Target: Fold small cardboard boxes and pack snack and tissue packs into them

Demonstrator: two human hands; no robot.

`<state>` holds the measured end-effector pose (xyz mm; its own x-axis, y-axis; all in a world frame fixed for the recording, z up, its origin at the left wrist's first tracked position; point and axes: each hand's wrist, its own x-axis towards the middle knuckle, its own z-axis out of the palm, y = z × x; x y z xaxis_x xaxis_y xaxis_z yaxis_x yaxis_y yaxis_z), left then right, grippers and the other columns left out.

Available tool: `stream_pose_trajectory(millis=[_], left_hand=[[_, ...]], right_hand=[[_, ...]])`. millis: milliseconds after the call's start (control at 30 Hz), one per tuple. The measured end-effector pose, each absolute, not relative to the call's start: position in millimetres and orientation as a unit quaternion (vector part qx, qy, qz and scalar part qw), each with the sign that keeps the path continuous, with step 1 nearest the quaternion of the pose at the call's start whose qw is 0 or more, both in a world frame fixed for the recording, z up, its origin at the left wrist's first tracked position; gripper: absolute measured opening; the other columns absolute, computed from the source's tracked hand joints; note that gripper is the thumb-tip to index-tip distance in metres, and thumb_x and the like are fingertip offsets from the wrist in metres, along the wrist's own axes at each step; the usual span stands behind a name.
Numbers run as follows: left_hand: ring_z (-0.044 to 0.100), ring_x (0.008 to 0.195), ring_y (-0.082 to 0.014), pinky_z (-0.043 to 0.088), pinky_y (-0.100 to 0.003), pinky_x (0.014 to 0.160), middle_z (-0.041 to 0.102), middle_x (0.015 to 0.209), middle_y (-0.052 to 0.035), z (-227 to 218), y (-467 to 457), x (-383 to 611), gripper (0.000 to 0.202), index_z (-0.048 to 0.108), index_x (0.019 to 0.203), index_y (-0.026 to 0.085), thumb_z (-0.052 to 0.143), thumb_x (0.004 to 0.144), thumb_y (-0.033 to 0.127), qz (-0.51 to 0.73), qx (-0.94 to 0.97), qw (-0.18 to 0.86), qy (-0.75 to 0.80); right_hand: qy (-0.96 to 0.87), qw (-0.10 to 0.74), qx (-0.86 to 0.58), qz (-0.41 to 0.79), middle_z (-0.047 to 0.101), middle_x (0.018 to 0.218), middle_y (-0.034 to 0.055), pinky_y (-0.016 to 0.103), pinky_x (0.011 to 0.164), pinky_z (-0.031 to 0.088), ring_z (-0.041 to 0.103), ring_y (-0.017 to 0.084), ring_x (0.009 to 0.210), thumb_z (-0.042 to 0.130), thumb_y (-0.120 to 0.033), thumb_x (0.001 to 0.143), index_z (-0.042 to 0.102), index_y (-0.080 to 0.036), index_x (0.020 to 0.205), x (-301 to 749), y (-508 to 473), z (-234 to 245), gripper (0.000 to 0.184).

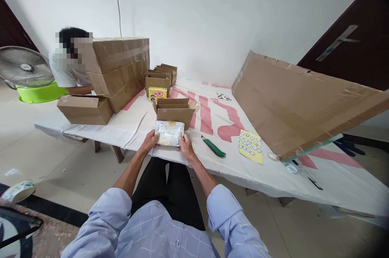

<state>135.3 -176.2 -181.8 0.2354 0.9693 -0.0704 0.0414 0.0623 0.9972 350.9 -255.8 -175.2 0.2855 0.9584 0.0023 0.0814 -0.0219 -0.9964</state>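
Between my two hands is a white plastic pouch (169,133) with pale yellow print. My left hand (150,142) grips its left edge, and my right hand (186,147) pinches the right edge. Just behind the pouch stands an open cardboard box (176,115), its flaps raised. Beyond that, a small yellow printed box (157,93) leans by a row of open cardboard boxes (161,78). To the right of my right hand lies a green utility knife (213,146). A yellow sheet of stickers (251,146) is farther right.
Taped cartons (118,71) are stacked at the left, with a single carton (85,109) in front. A person (71,63) sits behind them near a fan (26,67). A large cardboard-covered panel (304,104) leans at the right. A thin black-handled tool (308,175) lies near the table's front edge.
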Motion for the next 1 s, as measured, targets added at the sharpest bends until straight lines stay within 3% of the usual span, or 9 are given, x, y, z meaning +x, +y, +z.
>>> stream_pose_trajectory(millis=[267,467,633,767,1000], left_hand=[[0.060,0.075,-0.0179,0.044,-0.018,0.048,0.065,0.085,-0.0053,-165,-161,145,0.035,0.064,0.087,0.018,0.082,0.075,0.045,0.426,0.550,0.545,0.467],[0.056,0.066,-0.0154,0.044,-0.019,0.046,0.060,0.075,-0.0018,-139,-169,148,0.037,0.063,0.084,0.019,0.082,0.076,0.049,0.458,0.567,0.532,0.431],[0.053,0.063,-0.0140,0.044,-0.022,0.047,0.061,0.076,-0.0010,-91,-161,148,0.042,0.066,0.092,0.018,0.081,0.081,0.056,0.507,0.592,0.510,0.363],[0.052,0.062,-0.0143,0.043,-0.024,0.047,0.063,0.081,-0.0024,-51,-151,151,0.047,0.070,0.102,0.016,0.080,0.083,0.058,0.533,0.605,0.496,0.323],[0.058,0.069,-0.0163,0.043,-0.024,0.051,0.070,0.089,-0.0047,-5,-160,153,0.054,0.072,0.113,0.016,0.087,0.080,0.056,0.557,0.618,0.481,0.278]], right_hand=[[-0.434,0.539,-0.614,0.380,0.059,0.087,0.0001,0.026,0.055,0.054,0.059,0.020,0.083,0.066,-0.062,0.087,0.053,-0.027,0.093,351,-233,-162,0.038],[-0.455,0.561,-0.601,0.343,0.057,0.085,-0.0002,0.029,0.056,0.054,0.058,0.020,0.079,0.062,-0.069,0.086,0.053,-0.027,0.094,351,-232,-143,0.043],[-0.495,0.604,-0.558,0.282,0.063,0.099,0.0027,0.032,0.068,0.058,0.061,0.022,0.089,0.057,-0.073,0.091,0.058,-0.028,0.109,357,-228,-102,0.048],[-0.534,0.631,-0.519,0.216,0.065,0.103,0.0058,0.037,0.082,0.060,0.060,0.026,0.099,0.055,-0.071,0.097,0.062,-0.027,0.111,360,-222,-61,0.047],[-0.545,0.637,-0.506,0.202,0.069,0.124,0.0104,0.040,0.088,0.060,0.061,0.031,0.115,0.052,-0.074,0.099,0.062,-0.028,0.126,355,-230,-15,0.054]])
